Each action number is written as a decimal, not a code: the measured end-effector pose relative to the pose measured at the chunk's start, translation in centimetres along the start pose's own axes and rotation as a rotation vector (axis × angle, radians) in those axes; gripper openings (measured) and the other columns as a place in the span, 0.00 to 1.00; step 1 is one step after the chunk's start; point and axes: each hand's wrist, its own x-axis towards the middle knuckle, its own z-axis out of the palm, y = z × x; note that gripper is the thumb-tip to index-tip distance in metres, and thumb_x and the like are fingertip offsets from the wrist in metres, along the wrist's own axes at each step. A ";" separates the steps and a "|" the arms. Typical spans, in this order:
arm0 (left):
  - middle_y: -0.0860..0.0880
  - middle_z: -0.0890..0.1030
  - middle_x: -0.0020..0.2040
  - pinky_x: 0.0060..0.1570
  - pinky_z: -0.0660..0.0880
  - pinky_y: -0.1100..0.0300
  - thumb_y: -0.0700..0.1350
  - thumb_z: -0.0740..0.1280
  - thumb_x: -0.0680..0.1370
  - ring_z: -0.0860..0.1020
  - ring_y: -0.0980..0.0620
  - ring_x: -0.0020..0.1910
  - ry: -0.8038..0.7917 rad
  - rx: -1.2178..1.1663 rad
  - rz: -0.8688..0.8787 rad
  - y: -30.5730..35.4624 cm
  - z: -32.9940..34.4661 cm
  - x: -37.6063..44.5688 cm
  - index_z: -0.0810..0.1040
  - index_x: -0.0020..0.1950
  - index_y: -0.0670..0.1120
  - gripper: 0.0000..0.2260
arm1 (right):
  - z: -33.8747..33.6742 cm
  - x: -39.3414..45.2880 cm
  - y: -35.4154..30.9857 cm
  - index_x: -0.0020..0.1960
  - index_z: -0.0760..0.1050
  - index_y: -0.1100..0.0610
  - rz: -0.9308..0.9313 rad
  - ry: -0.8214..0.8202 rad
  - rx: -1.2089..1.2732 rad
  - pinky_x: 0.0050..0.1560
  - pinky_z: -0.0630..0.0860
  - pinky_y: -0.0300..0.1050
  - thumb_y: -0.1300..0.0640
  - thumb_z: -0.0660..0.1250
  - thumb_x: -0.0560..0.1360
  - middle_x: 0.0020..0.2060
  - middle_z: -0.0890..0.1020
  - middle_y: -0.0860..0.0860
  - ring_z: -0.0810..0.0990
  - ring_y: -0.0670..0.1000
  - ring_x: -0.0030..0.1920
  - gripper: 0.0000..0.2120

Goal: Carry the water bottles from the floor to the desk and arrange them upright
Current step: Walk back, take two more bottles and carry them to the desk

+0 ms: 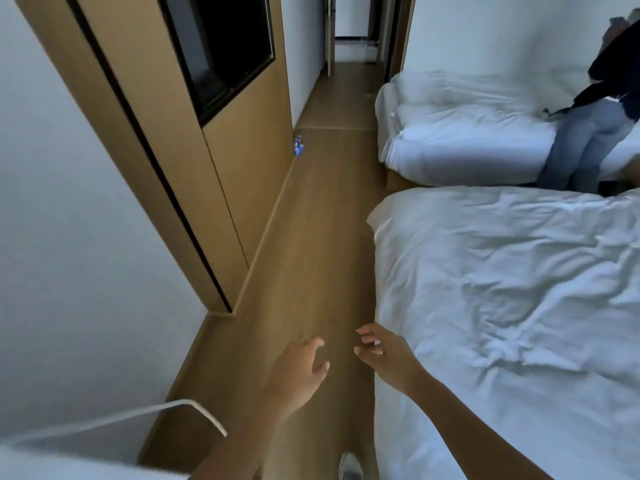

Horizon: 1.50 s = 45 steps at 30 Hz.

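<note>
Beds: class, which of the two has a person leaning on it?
The far bed, near the corridor; a person leans over its right side. The near bed has nobody.

1 bottle (pixel 299 145), 2 beds (pixel 512 271), 2 hands (pixel 298 368)

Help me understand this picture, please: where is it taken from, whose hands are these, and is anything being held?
It is one view from a wide-angle camera worn on a person's head, looking forward and down. The left hand and right hand are that person's own, both open and holding nothing. Far ahead on the wooden floor, beside the wooden wall panel, lies a small blue-labelled water bottle. Two beds with white bedding stand on the right, and another person is by the farther one.
</note>
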 end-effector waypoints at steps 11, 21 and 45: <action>0.56 0.75 0.62 0.60 0.70 0.62 0.53 0.65 0.78 0.73 0.57 0.62 0.006 -0.159 -0.073 -2.1 -5.2 29.7 0.73 0.65 0.51 0.17 | -11.6 28.2 -5.5 0.67 0.71 0.54 -0.013 -0.012 -0.110 0.59 0.75 0.40 0.52 0.67 0.78 0.58 0.77 0.48 0.77 0.46 0.55 0.18; 0.50 0.79 0.59 0.55 0.68 0.65 0.47 0.68 0.77 0.76 0.54 0.60 0.064 -0.303 -0.124 -6.4 -14.8 59.9 0.76 0.61 0.45 0.13 | -20.0 57.6 -12.8 0.64 0.72 0.55 -0.012 0.058 -0.117 0.56 0.79 0.45 0.54 0.67 0.78 0.54 0.79 0.50 0.79 0.48 0.51 0.16; 0.51 0.78 0.61 0.56 0.74 0.58 0.50 0.69 0.76 0.77 0.52 0.58 0.039 -0.296 -0.201 -3.8 -25.6 128.7 0.76 0.61 0.48 0.15 | -48.1 121.4 -19.5 0.64 0.72 0.52 0.005 0.019 -0.202 0.54 0.77 0.45 0.54 0.67 0.76 0.54 0.80 0.48 0.79 0.47 0.50 0.17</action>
